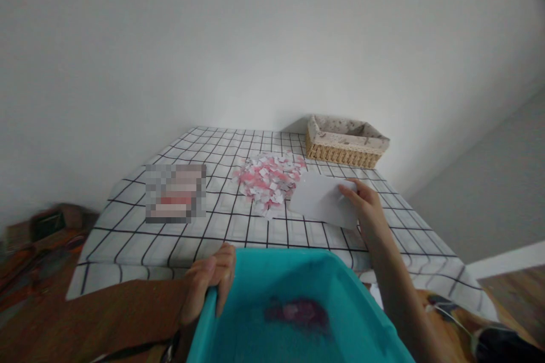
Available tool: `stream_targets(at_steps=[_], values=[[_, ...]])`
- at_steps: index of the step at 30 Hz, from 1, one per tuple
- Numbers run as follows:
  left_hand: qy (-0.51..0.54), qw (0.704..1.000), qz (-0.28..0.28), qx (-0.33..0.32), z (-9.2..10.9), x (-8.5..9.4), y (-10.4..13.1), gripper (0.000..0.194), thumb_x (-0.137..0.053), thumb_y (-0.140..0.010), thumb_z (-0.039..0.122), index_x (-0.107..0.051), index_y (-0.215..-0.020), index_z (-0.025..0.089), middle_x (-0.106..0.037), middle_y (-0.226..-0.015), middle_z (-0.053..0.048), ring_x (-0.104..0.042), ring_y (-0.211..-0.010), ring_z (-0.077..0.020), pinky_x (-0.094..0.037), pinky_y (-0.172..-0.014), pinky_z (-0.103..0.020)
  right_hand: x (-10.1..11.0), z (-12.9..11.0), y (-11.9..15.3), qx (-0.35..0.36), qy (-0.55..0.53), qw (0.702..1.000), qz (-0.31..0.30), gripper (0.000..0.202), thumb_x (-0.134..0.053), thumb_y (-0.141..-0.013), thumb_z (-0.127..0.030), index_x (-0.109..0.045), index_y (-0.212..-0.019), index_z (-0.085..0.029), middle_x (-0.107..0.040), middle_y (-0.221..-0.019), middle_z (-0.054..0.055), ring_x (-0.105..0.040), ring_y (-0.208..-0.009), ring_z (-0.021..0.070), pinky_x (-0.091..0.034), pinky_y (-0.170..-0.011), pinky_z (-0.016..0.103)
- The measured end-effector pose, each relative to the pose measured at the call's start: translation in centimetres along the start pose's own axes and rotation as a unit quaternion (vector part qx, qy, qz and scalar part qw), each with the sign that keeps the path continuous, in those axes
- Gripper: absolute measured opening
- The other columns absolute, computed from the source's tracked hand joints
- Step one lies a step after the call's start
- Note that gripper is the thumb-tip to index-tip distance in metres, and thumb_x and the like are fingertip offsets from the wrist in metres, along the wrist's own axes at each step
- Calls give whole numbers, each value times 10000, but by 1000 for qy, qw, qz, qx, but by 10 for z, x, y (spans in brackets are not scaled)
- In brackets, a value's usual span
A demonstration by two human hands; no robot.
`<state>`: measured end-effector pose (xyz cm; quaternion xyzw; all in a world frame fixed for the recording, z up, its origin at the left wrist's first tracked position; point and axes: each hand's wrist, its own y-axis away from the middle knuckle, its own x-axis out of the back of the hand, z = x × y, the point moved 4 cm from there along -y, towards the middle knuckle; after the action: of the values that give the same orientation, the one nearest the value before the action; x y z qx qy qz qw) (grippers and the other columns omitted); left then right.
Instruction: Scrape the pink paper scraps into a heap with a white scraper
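My left hand [210,278] is closed over the left rim of a teal plastic bin [281,261] at the table's front edge. A dark reddish, blurred patch [300,313] shows on the bin's floor; I cannot make out what it is. Between the thumb and fingers of my right hand [364,201] is a white sheet of paper [321,198], tilted low above the tabletop. The sheet's left edge is right beside a heap of small pink and white paper scraps [270,178]; whether it touches them I cannot tell.
A wicker basket [343,153] with a patterned cloth liner stands at the back right against the wall. A pixelated flat item [175,194] lies on the left of the checked tablecloth [140,241]. Cables and dark objects [447,309] show at the lower right.
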<state>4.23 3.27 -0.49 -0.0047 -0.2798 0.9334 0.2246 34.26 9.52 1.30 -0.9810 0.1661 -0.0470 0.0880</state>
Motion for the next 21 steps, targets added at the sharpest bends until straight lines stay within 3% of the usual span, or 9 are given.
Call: stream_targets(at_steps=[5, 9, 14, 21], values=[[4, 999, 36, 12, 0, 1, 1, 673, -191, -958, 342, -422, -341, 206, -435, -382, -20, -414, -433, -167, -381, -571, -365, -8, -6, 5, 0, 11, 998, -61, 203, -672, -681, -398, -602, -747, -220, -563, -580, -11, -477, -456, 137, -323, -393, 246], [5, 1000, 22, 11, 0, -3, 1, 662, -187, -958, 336, -423, -353, 203, -447, -393, -24, -421, -443, -167, -357, -554, -362, -8, -11, 5, 44, 8, 998, -44, 199, -643, -717, -410, -598, -794, -232, -569, -637, -17, -499, -533, 145, -361, -453, 246], [17, 997, 68, -12, 2, -4, 1, 641, -185, -961, 309, -365, -360, 179, -392, -372, -3, -398, -438, -148, -338, -546, -341, -13, -14, 7, 80, 32, 994, -73, 186, -632, -750, -405, -632, -823, -233, -590, -695, -7, -525, -611, 153, -396, -504, 247], [6, 1000, 28, -3, 3, -1, 1, 632, -177, -964, 292, -403, -385, 182, -455, -411, -13, -435, -466, -154, -382, -577, -346, -12, -20, 11, 139, 68, 986, -63, 154, -585, -808, -385, -632, -844, -243, -609, -747, -2, -537, -650, 153, -409, -528, 245]])
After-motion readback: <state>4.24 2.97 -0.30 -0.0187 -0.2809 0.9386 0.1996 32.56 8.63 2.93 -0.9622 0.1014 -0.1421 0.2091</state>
